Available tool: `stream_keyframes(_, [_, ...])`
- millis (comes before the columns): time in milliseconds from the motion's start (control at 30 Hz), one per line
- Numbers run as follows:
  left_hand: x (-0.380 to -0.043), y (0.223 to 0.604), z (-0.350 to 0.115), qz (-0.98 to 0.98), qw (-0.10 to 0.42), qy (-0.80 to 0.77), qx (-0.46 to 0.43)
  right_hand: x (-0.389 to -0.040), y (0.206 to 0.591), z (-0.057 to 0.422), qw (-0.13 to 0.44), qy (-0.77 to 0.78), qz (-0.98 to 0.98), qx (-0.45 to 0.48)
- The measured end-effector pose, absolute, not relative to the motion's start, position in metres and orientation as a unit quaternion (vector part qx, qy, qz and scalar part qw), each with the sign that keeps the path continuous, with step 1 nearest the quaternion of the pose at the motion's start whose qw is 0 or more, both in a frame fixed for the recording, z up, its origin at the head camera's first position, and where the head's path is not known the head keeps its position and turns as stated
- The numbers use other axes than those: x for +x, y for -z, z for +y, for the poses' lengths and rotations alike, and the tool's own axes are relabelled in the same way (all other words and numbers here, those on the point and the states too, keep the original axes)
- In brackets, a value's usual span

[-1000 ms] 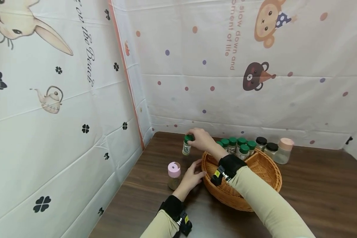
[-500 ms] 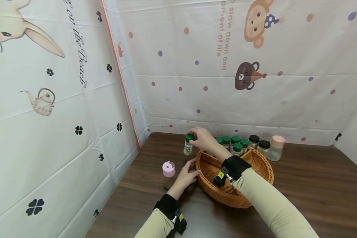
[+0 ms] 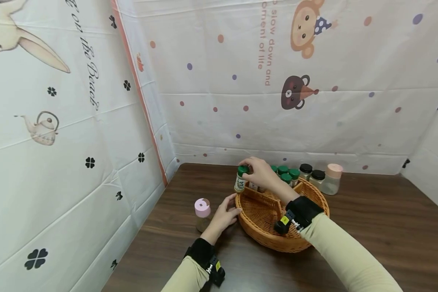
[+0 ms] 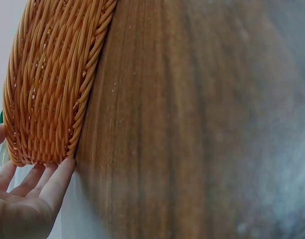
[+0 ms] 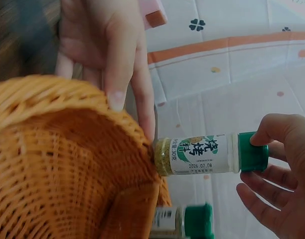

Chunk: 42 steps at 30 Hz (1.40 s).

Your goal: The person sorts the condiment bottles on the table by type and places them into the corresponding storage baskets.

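Right hand [image 3: 257,172] has a pinch grip on a spice jar [image 3: 240,183]: thumb and fingertips on its green cap [image 5: 253,158], remaining fingers loosely bent below. Jar is up off the counter [image 3: 168,231], roughly upright with a slight lean, just outside the left far rim of the wicker basket [image 3: 277,244]. Base sits right by that rim; can't tell if it touches. Label [image 5: 205,153] faces the right wrist cam, date reads 2026.07.08, yellowish-brown contents at the bottom end. Left hand [image 3: 224,213] is on the basket's left side, fingers spread and fairly straight against the outer wall, thumb at the rim; not curled around anything. Basket rests on the counter, with a woven divider [image 3: 264,198] splitting the inside. More green-capped jars [image 3: 286,178] cluster at its far side; can't tell which are within the rim and which are behind it. To the right of those: two black-lidded jars [image 3: 318,177], then a clear jar with a peach lid [image 3: 331,181], all upright. One pink-lidded jar [image 3: 202,211] stands alone left of my left hand, well apart from that group. Printed cloth [image 3: 211,81] covers the walls behind.
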<state>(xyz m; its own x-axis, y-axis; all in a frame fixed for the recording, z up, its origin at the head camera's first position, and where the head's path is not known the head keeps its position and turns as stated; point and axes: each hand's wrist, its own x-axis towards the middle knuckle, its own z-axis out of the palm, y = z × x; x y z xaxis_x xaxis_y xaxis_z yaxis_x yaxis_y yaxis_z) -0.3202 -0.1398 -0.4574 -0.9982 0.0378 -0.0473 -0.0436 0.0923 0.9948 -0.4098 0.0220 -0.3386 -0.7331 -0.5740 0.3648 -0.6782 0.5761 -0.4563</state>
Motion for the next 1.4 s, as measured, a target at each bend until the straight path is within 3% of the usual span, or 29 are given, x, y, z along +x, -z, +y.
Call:
stream_keyframes(800, [-0.321, 0.459, -0.139, 0.735, 0.032, -0.677, -0.011, -0.419, 0.357, 0.098, 0.107, -0.279, -0.915, 0.271])
stream_keyframes(1233, [-0.32, 0.459, -0.138, 0.734, 0.029, -0.679, -0.007, -0.428, 0.376, 0.108, 0.102, -0.206, -0.942, 0.245])
stream_keyframes(1400, [-0.32, 0.458, -0.138, 0.734, 0.03, -0.678, -0.007, -0.428, 0.384, 0.109, 0.125, -0.172, -0.944, 0.253])
